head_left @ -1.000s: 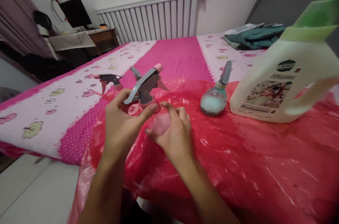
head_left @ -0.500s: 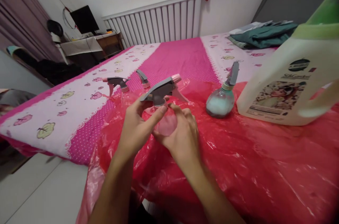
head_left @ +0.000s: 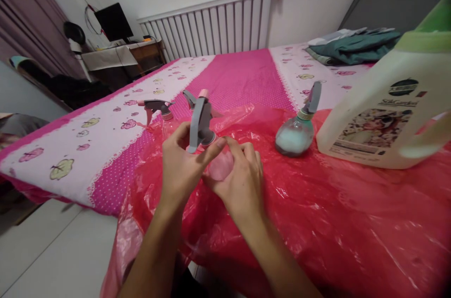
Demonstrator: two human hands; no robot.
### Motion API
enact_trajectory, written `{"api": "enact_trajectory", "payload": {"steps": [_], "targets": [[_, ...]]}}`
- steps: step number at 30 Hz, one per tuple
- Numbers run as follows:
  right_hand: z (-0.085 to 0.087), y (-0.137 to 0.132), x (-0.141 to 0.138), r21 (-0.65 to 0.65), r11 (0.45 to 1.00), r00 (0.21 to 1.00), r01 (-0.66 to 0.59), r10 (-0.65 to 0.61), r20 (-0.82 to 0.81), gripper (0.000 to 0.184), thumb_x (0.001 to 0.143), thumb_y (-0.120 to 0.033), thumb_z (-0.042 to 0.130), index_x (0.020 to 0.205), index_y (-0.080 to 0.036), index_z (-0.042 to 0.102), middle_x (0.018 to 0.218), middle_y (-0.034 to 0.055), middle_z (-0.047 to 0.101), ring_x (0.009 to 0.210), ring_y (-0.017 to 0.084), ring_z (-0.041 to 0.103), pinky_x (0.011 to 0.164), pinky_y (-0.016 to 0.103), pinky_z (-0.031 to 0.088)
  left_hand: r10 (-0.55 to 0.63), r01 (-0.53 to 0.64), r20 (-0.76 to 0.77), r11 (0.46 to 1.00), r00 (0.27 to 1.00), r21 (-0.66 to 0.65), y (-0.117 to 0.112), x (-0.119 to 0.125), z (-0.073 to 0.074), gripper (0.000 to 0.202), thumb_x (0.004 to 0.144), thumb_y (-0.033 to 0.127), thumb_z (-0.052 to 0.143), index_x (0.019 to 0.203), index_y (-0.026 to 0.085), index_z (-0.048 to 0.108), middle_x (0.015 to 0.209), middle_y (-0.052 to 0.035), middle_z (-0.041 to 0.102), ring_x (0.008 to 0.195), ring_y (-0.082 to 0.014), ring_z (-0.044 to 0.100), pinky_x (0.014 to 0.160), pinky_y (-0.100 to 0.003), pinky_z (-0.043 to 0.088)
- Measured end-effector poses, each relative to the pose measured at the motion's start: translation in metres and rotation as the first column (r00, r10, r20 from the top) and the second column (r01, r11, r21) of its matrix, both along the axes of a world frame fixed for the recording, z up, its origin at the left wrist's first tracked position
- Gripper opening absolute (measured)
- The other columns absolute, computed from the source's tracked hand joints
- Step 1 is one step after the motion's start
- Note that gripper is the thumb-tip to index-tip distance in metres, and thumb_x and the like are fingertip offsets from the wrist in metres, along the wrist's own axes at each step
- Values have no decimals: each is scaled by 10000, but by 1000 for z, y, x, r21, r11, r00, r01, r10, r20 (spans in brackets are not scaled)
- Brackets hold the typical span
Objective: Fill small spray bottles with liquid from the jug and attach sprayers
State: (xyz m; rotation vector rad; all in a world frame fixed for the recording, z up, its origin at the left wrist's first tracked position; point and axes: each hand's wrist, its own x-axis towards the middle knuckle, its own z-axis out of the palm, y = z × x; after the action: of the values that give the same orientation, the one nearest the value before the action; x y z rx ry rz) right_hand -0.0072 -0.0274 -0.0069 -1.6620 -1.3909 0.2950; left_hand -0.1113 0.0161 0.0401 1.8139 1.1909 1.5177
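Note:
Between my two hands stands a spray bottle [head_left: 221,166] with a clear pinkish round body and a grey trigger head [head_left: 200,124]. My left hand [head_left: 179,161] is closed around the collar just under the head, thumb pressed on its near side. Wrapped about the right side of the body, my right hand [head_left: 243,180] hides much of it. Two more grey-headed sprayers, one with a pink nozzle [head_left: 154,104] and one [head_left: 190,98] partly covered by the held head, are just beyond. To the right sits a spray bottle with pale bluish contents [head_left: 295,137].
A large whitish jug [head_left: 373,114] with a green cap stands at the right. Crumpled red plastic sheeting [head_left: 317,223] covers the near part of the pink patterned bed [head_left: 239,70]. Folded clothes [head_left: 355,46] lie at the back right; a radiator [head_left: 211,25] lines the wall.
The trigger head has turned on the held bottle: its nozzle pointed right and now points away from me. My right hand stays around the body. The view has shifted slightly.

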Motion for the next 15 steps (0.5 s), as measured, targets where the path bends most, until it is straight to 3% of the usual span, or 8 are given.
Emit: {"api": "enact_trajectory", "payload": {"steps": [4, 8, 12, 15], "targets": [[-3, 2, 1, 23, 999, 999, 35, -35, -4, 740, 675, -426, 911, 1355, -300, 651, 1102, 89, 617, 1014, 314, 582, 943, 511, 510, -194, 200, 66, 974, 979, -106, 2, -7, 0, 244, 774, 376, 902, 936, 230, 791, 986, -43, 806, 978, -248, 737, 919, -357, 580], [-3, 1, 3, 31, 999, 999, 28, -28, 24, 714, 678, -408, 897, 1341, -298, 655, 1068, 75, 611, 987, 296, 580, 932, 495, 508, -347, 369, 135, 906, 928, -207, 2, -11, 2, 267, 872, 429, 799, 1084, 267, 815, 1166, -64, 800, 1143, -288, 723, 1003, -388, 575], [0, 0, 3, 12, 1000, 998, 29, -29, 48, 688, 680, -404, 896, 1319, -276, 673, 1044, 79, 609, 982, 295, 588, 925, 488, 512, -328, 358, 183, 918, 927, -172, 3, -8, -1, 308, 914, 322, 725, 1216, 299, 781, 1287, -48, 758, 1200, -266, 694, 1024, -366, 564], [1, 0, 4, -2, 1000, 1000, 11, -11, 15, 728, 685, -405, 898, 1361, -287, 655, 1074, 83, 621, 996, 298, 588, 941, 494, 509, -310, 342, 225, 932, 924, -122, 5, -7, -5, 284, 899, 280, 723, 1176, 301, 783, 1223, -40, 773, 1133, -251, 715, 969, -352, 585]]}}
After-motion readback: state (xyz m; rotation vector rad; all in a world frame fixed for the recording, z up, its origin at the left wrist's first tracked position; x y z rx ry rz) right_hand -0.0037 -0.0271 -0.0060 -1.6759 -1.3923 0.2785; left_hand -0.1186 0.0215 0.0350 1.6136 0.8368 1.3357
